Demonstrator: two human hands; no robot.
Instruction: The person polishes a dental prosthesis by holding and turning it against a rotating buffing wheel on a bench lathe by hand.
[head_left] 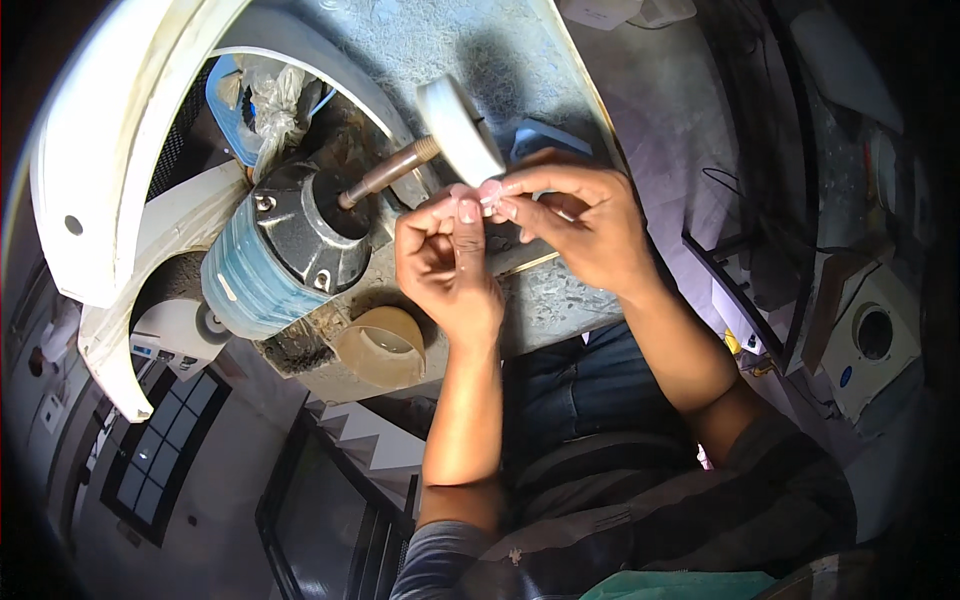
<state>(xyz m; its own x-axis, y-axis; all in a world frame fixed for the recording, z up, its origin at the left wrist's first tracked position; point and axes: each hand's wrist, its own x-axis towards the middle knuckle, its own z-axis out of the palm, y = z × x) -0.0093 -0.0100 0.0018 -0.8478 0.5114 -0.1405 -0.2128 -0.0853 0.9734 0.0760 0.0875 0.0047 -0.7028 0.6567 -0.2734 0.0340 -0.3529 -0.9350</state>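
Between both hands is a small pink piece with a whitish edge (489, 193), which looks like a denture part; fingertips cover much of it. My left hand (455, 255) pinches it from the left, thumb pointing up. From the right, the thumb and forefinger of my right hand (595, 225) close on its other side. The piece is right at the lower edge of a white polishing wheel (460, 128); I cannot tell whether they touch. A brown threaded shaft (388, 172) joins the wheel to a blue and black motor (285, 250).
A curved white hood (90, 170) arches over the motor's left side. A blue tray (548, 137) lies behind my right hand. A beige bowl (378, 348) stands near the bench's front edge. At the far left, a clear plastic bag (280, 108) sits by a blue container (228, 112).
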